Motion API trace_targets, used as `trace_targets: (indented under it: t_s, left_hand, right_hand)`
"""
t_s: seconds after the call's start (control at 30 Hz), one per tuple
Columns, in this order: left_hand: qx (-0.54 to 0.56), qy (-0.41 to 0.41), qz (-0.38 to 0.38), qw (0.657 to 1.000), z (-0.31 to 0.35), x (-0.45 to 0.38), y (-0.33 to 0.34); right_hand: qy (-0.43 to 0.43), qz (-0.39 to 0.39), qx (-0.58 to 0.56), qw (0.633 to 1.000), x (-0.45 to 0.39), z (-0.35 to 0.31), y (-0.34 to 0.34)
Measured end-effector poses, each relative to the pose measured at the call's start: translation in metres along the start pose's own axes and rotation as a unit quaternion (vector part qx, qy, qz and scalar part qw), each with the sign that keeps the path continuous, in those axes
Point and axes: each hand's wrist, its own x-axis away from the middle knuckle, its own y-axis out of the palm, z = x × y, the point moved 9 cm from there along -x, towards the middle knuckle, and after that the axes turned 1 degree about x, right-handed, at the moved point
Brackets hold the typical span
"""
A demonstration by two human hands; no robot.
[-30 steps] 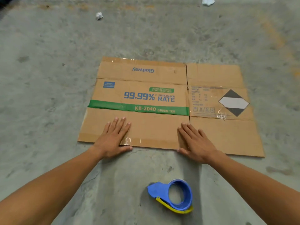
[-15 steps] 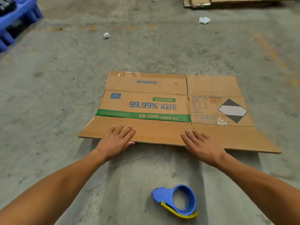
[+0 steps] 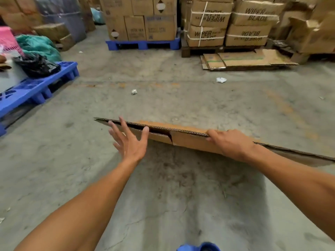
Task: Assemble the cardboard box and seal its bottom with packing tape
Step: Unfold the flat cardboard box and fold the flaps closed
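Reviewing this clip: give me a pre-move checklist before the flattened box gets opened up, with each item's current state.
1. Right hand grips the flattened box at its near edge: ok.
2. Left hand has a grip: not ok, fingers spread, thumb only touching the edge.
3. Box raised off the floor: ok.
4. Layers starting to part: ok, a gap shows near the left thumb.
5. Tape dispenser within reach: cannot tell, only a blue sliver shows at the bottom edge.
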Motion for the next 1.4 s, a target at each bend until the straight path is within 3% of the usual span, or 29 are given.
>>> trace_targets:
  t_s: [0.1,0.2,0.27,0.47,0.63,0.73,0.77,0.8,0.87,0.93,1.0,1.2,1.4]
  left_hand:
    - [0.21,-0.109,-0.033,0.971,0.032,-0.003,0.009]
    - [0.266,-0.138,-0.064,0.952,0.069,-0.007,0.019]
    - [0.291,-0.151,-0.043,0.944,0.086,-0.013,0.017]
    - [0.266,-0.212,-0.044,0.939,0.115,-0.021,0.006]
    - [0.22,-0.167,-0.049,0.96,0.144,-0.031,0.001]
    - [0.206,-0.146,-0.051,0.966,0.158,-0.032,-0.003]
    - [0.202,-0.139,-0.053,0.968,0.163,-0.032,-0.004]
    - [0.198,-0.13,-0.059,0.97,0.167,-0.033,-0.003]
    - [0.168,-0.111,-0.076,0.976,0.171,-0.034,-0.002]
    - [0.135,-0.091,-0.097,0.982,0.174,-0.036,-0.006]
    - [0.106,-0.066,-0.125,0.984,0.171,-0.038,-0.011]
    - [0.03,0.008,-0.202,0.979,0.159,-0.038,-0.043]
    - [-0.05,0.003,-0.249,0.967,0.161,-0.049,-0.091]
  right_hand:
    - [0.017,0.009,-0.012,1.0,-0.007,0.007,-0.037]
    - [0.041,0.01,-0.06,0.997,-0.012,0.015,-0.064]
    - [0.055,0.006,-0.091,0.994,-0.014,0.021,-0.076]
    - [0.09,-0.058,-0.224,0.969,0.004,0.037,-0.082]
    - [0.139,-0.1,-0.327,0.929,0.045,0.059,-0.073]
    - [0.201,-0.187,-0.379,0.884,0.088,0.083,-0.048]
    - [0.216,-0.21,-0.358,0.884,0.099,0.09,-0.041]
    - [0.227,-0.2,-0.317,0.899,0.105,0.099,-0.04]
    - [0.264,-0.103,-0.251,0.926,0.105,0.119,-0.049]
    - [0.325,0.017,-0.226,0.918,0.106,0.142,-0.066]
    - [0.387,0.07,-0.218,0.893,0.106,0.164,-0.076]
    - [0.462,0.077,-0.219,0.856,0.085,0.193,-0.091]
    - [0.458,0.049,-0.274,0.844,0.062,0.199,-0.121]
